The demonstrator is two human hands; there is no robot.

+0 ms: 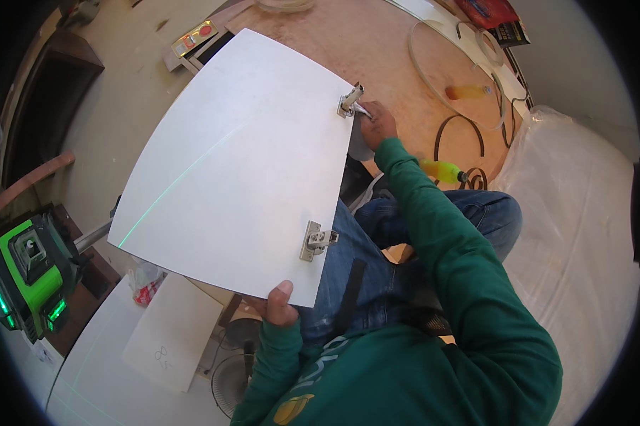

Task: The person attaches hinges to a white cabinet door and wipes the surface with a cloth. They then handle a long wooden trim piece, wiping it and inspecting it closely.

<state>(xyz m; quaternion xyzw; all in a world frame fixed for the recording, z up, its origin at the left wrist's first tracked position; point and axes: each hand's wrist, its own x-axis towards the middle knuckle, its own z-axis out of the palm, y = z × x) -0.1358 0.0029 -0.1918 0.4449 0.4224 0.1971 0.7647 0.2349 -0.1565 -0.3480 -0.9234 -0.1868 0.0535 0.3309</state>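
Observation:
A white cabinet door panel (pixel 235 163) is tilted over my lap, with a thin green laser line across its left side. Two metal hinges are mounted along its right edge: an upper hinge (pixel 349 101) and a lower hinge (pixel 316 241). My left hand (pixel 281 305) is closed on the panel's near edge, its thumb on the white face. Beside the upper hinge, my right hand (pixel 378 126) is closed at the panel's right edge. A small pale, shiny piece juts from its fingers toward that hinge; what it is I cannot make out.
A green-and-black laser level (pixel 32 273) glows at the left. White boards (pixel 174 330) lie at the lower left near a fan (pixel 229 383). Bottles, including a yellow-green one (pixel 442 170), and black strips (pixel 458 128) lie on the right-hand floor. Plastic-wrapped material (pixel 565 248) stands at the right.

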